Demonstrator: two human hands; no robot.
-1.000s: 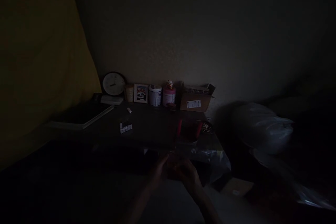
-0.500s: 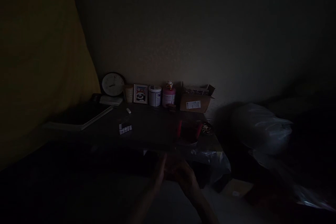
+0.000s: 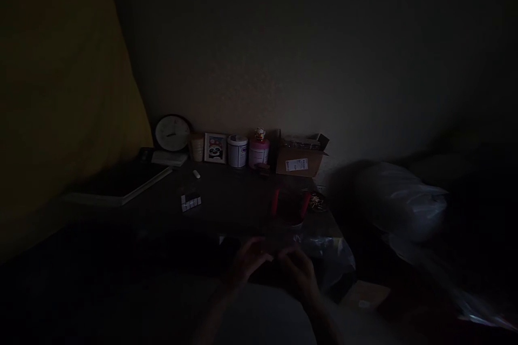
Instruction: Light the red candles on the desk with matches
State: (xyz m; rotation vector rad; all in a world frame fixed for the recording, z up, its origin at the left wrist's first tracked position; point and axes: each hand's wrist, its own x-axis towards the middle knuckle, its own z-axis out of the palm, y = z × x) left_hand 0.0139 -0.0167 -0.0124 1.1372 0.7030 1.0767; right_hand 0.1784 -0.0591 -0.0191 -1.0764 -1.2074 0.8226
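Note:
The room is very dark. My left hand (image 3: 249,261) is held up just before the near edge of the table (image 3: 226,194), its thumb and fingers bent together toward the middle. Close by on the right, my right hand (image 3: 299,269) has its fingers curled in toward the left one. Whatever lies between the fingertips is too dark to make out. Beyond the right hand, on the table, two upright red candle-like sticks (image 3: 304,205) stand on a dark base. Beside them is a dark dish of small light sticks (image 3: 318,202).
Along the wall stand a round clock (image 3: 172,133), a panda picture frame (image 3: 215,148), a white tin (image 3: 237,152), a pink tin (image 3: 259,154) and an open cardboard box (image 3: 297,164). White blocks (image 3: 191,204) lie left. A large flat book-like object (image 3: 121,186) and white plastic bag (image 3: 400,199) flank the table.
My hands have drawn slightly apart at the wrists and turned, with the left fingers now bent over toward the right. The view has shifted slightly; the table things have stayed put.

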